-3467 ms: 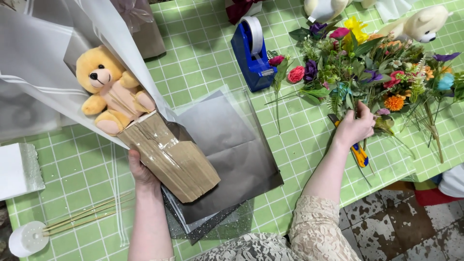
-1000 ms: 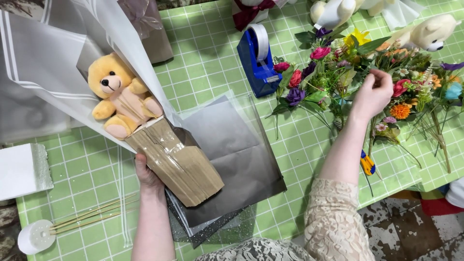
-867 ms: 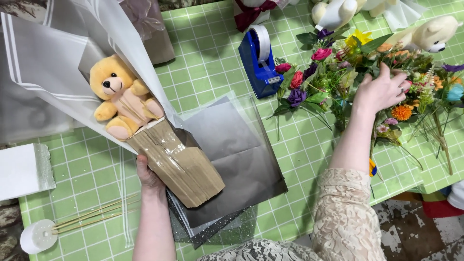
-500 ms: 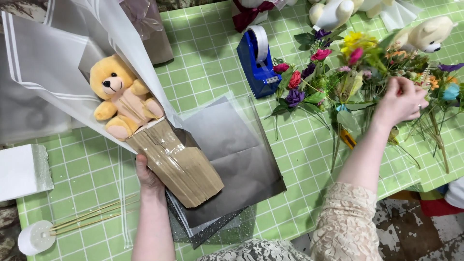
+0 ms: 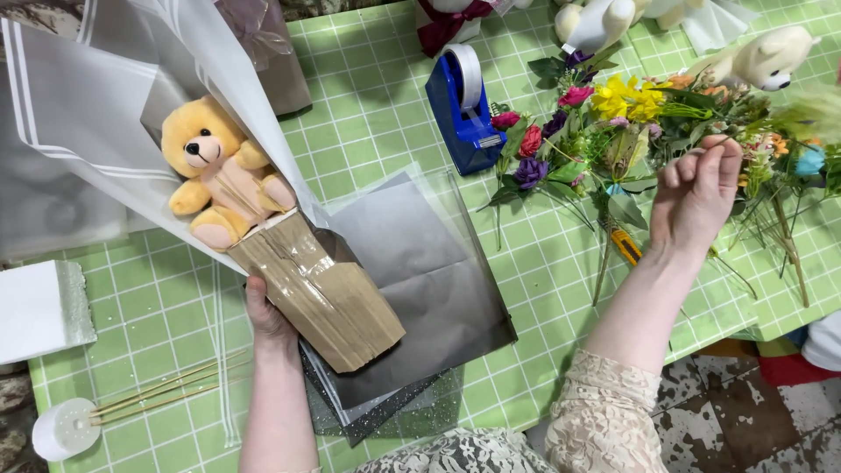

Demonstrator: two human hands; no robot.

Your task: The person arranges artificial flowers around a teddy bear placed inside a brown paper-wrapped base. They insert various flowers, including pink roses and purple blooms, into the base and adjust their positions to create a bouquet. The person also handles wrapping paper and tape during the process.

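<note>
Bear bouquet (image 5: 289, 254) — bear end up-left — gripped by left hand (image 5: 267, 320); right hand (image 5: 696, 193) fingers pinch a stem (image 5: 679, 158).

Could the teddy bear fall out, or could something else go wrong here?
Maybe. The left hand alone holds the tilted brown paper-wrapped base from below, so the yellow teddy bear could slip sideways in its white wrapping. The right hand pinches a thin stem in the tangled pile of flowers; pulling might drag other stems along. A yellow utility knife lies half hidden under those stems, close to the wrist, so a careless reach could be risky.
</note>
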